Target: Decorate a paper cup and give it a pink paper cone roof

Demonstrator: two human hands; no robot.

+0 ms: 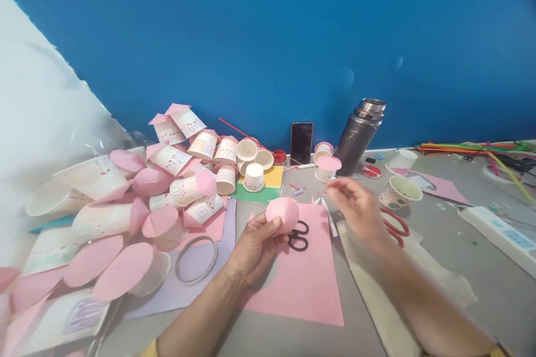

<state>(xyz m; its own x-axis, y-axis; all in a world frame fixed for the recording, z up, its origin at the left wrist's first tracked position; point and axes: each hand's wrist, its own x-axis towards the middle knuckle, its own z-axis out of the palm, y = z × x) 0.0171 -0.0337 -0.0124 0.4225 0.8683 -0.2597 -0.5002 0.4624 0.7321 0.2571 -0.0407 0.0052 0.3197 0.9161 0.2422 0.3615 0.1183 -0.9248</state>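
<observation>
Well, pink ppr cone [283, 213], shallow, round-edged, pinched by L fingers [268, 230], R fingers [344, 188] blurred, can't tell grip.

On our grey table [288, 340] lie a pink sheet [310, 290], a purple sheet [154, 298] and a white power strip [494, 231]; farther back we see a dark flask [355, 142] and patterned cup [393, 196] standing.

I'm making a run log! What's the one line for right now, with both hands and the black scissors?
left hand: holding pink paper piece | right hand: blurred, contents unclear | black-handled scissors: on pink sheet
</observation>
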